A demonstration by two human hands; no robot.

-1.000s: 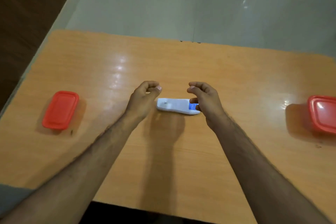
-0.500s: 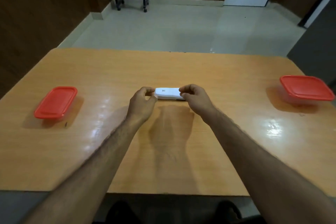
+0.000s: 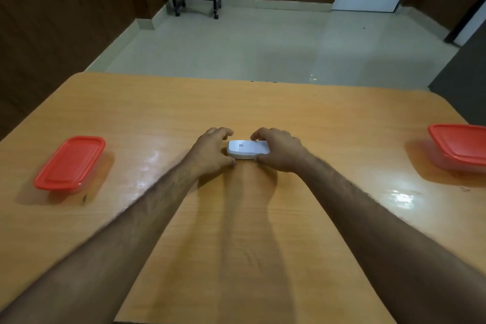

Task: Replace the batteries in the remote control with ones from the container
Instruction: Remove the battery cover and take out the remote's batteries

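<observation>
At table centre, both hands (image 3: 280,150) grip the white remote (image 3: 247,148)

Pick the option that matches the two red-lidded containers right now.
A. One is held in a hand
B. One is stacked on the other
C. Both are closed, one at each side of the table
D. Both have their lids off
C: the left container and the right container both sit lidded at opposite sides of the table, while both hands are at the remote.

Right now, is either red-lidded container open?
No, the left container and the right container both have red lids seated flat on top.
</observation>
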